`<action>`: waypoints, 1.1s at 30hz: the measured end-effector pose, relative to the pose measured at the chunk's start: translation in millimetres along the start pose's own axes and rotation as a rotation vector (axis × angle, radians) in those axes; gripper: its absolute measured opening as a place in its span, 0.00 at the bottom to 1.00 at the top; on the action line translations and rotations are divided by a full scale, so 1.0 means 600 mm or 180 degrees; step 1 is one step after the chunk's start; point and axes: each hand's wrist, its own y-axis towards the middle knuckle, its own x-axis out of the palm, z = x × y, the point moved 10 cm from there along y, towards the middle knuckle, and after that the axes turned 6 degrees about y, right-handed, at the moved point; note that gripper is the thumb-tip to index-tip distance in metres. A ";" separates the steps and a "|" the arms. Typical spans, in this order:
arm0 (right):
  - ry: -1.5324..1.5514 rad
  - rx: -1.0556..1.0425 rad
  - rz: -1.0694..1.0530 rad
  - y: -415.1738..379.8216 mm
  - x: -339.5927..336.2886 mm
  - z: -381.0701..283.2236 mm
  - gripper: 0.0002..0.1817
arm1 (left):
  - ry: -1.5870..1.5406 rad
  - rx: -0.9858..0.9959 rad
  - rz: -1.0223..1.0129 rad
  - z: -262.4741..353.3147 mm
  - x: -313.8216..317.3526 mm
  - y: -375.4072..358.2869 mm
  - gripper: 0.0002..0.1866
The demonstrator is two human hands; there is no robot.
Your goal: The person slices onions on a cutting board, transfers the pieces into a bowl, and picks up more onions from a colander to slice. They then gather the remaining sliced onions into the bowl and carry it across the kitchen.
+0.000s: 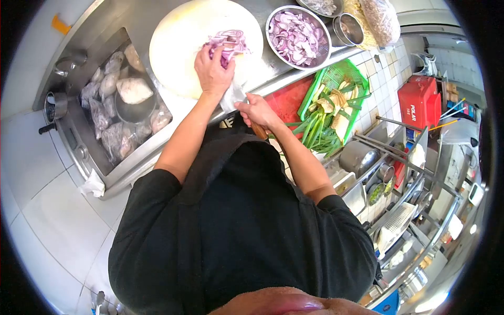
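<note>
Sliced red onion [231, 43] lies in a small pile on a round white cutting board [173, 47]. My left hand [214, 71] rests on the near side of the pile, its fingers spread over the slices. My right hand [258, 113] is wrapped round the brown handle of a knife [232, 97], just off the board's near edge. The wide blade points up toward the board, close to my left wrist. To the right of the board stands a metal colander [297, 38] full of onion slices.
A sink [116, 169] with bagged food lies left. Metal bowls [348, 29] and a filled plastic bag [379, 21] stand back right. Below the counter, a green basket [362, 79] holds leafy stalks. A metal rack [404, 157] with pots and a red cooler [419, 102] are further right.
</note>
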 end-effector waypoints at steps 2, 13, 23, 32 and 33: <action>-0.0214 -0.0119 -0.0080 0.000 0.010 -0.018 0.12 | -0.0138 0.0013 0.0290 -0.002 -0.025 0.007 0.23; 0.0043 -0.0578 0.0401 -0.087 -0.095 -0.125 0.10 | -0.0819 0.0538 0.0435 0.172 -0.003 0.103 0.23; 0.0758 -0.0702 0.1649 -0.162 -0.300 -0.085 0.07 | -0.0696 0.1057 -0.0657 0.363 0.337 0.190 0.20; 0.0519 -0.0599 0.1305 -0.174 -0.264 -0.051 0.08 | -0.0898 0.0947 -0.0255 0.184 0.160 0.203 0.22; 0.0374 -0.0569 0.1121 -0.150 -0.257 -0.056 0.08 | -0.0651 0.0838 -0.0022 0.117 0.125 0.196 0.21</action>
